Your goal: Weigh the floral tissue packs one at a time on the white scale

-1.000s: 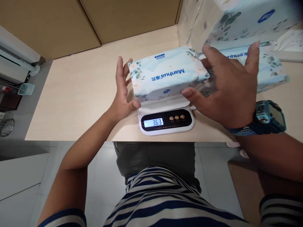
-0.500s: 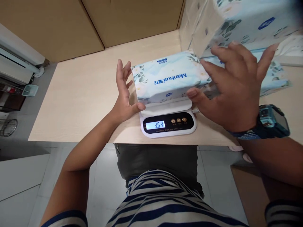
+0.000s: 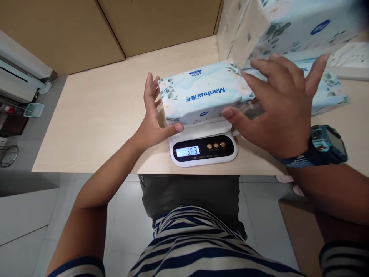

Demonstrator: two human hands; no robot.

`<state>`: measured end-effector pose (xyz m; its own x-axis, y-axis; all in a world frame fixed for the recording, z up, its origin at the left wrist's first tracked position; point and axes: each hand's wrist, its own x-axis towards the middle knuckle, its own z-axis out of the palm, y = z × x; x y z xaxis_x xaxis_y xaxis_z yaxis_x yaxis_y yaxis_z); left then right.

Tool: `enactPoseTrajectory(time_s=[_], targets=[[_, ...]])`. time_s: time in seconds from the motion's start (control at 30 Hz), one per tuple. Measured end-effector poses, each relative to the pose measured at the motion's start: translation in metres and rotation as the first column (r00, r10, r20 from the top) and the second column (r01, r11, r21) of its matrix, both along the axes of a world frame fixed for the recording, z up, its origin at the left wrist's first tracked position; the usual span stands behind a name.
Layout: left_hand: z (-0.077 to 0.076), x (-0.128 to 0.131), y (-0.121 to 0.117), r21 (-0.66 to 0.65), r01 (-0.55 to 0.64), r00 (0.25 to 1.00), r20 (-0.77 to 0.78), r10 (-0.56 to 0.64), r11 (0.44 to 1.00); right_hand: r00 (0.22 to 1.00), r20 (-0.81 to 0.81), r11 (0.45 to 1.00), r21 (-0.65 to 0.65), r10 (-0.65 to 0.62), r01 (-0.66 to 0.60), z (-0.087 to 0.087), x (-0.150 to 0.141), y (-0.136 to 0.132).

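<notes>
A light-blue floral tissue pack [image 3: 204, 90], printed with "Manhua", lies on a white digital kitchen scale [image 3: 204, 148]. The scale's lit display [image 3: 188, 151] reads about 363. At the pack's left end is my left hand [image 3: 157, 119], open, its fingers up along that end and its thumb in front of the near corner. My right hand [image 3: 278, 100], fingers spread, is by the pack's right end with index finger and thumb near its corners. Whether either hand presses on the pack is hard to tell. A second tissue pack [image 3: 328, 92] lies partly hidden behind my right hand.
Larger stacked tissue packs [image 3: 288, 30] stand at the back right of the wooden table [image 3: 100, 123]. Brown panels [image 3: 170, 23] rise along its back edge. A white object with holes [image 3: 350, 57], perhaps a power strip, lies at the far right.
Both hands have moved slightly inward toward the ends of the tissue pack, the left thumb reaching further right. The pack stays on the scale and the reading looks the same.
</notes>
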<state>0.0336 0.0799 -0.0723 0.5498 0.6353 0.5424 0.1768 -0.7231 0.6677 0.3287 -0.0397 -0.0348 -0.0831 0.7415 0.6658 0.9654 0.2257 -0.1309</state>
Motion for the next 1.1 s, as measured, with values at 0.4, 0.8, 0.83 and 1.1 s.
enactPoseTrajectory(time_s=[0.4,0.8,0.83,1.1], targets=[[-0.004,0.001,0.008,0.006,0.058,0.998,0.032,-0.058,0.998,0.999,-0.007,0.996,-0.085,0.041,-0.041,0.005,0.011,-0.001],[0.007,0.003,0.001,-0.195,0.023,0.998,0.057,-0.012,0.981,0.99,-0.106,0.994,-0.054,0.091,-0.097,0.007,0.011,-0.004],[0.007,0.003,0.001,-0.209,0.022,0.998,0.056,-0.011,0.978,0.989,-0.114,0.993,-0.07,0.09,-0.098,0.008,0.009,-0.005],[0.004,0.004,0.006,-0.01,0.103,0.995,-0.003,-0.103,0.995,0.972,-0.189,0.989,-0.023,0.142,-0.149,0.002,0.01,0.001]])
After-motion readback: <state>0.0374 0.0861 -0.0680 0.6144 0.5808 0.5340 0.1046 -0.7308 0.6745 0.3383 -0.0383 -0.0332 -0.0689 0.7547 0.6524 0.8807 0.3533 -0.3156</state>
